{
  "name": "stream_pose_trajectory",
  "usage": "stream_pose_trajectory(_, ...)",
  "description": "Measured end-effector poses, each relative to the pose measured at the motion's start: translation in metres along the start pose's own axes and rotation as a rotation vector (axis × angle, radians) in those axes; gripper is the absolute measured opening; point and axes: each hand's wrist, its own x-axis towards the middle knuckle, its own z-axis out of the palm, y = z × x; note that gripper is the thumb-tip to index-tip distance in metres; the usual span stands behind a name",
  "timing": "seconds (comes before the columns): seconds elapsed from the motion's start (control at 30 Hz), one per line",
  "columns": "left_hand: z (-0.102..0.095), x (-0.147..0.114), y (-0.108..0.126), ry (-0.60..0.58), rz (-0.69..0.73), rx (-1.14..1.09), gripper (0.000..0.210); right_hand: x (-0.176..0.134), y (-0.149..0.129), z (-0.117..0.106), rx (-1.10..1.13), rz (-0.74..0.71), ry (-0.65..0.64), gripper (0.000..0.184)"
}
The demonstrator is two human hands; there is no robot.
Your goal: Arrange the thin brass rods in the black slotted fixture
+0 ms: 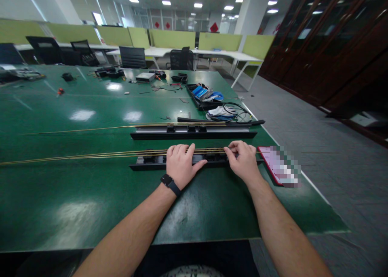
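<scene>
Green workbench [91, 196] is carrying a black rail [151, 163] at frame centre; left hand [182, 164] is pressing flat, fingers spread, right hand [242, 160] is pinching brass rods [91, 154]. Upper-centre black tray [194, 97] is holding blue packets [201, 92].

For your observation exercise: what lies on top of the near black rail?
Thin brass rods run along the near rail and far out to the left. The left hand lies flat on them; the right hand pinches their ends. The hands cover the rail's middle.
</scene>
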Motion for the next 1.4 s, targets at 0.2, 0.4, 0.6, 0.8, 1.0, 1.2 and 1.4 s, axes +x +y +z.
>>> stream_pose_trajectory(0.2,0.001,0.000,0.000,-0.001,-0.007,-0.007,0.060,0.001,0.002,-0.002,-0.034,0.013,0.005,0.016)
stream_pose_trajectory(0.4,0.001,0.000,0.000,-0.007,-0.014,-0.012,0.061,0.001,0.001,-0.002,-0.038,0.021,0.025,0.018)
stream_pose_trajectory(0.6,0.000,0.000,0.001,-0.006,-0.002,0.004,0.061,-0.001,-0.004,-0.001,0.006,-0.021,0.002,0.019)
stream_pose_trajectory(0.8,0.000,0.000,0.000,-0.003,-0.001,0.004,0.062,0.000,-0.002,0.000,0.023,0.011,-0.013,0.016)
stream_pose_trajectory(1.0,0.001,0.000,0.000,-0.003,-0.003,-0.001,0.061,0.001,0.004,0.000,-0.017,0.012,0.011,0.016)
stream_pose_trajectory(1.2,0.002,0.000,-0.001,-0.004,-0.003,0.000,0.061,0.001,0.006,-0.002,-0.049,0.016,0.005,0.015)
stream_pose_trajectory(1.4,0.003,-0.001,-0.001,-0.002,-0.006,-0.004,0.062,0.000,0.000,-0.003,-0.028,0.012,0.021,0.021)
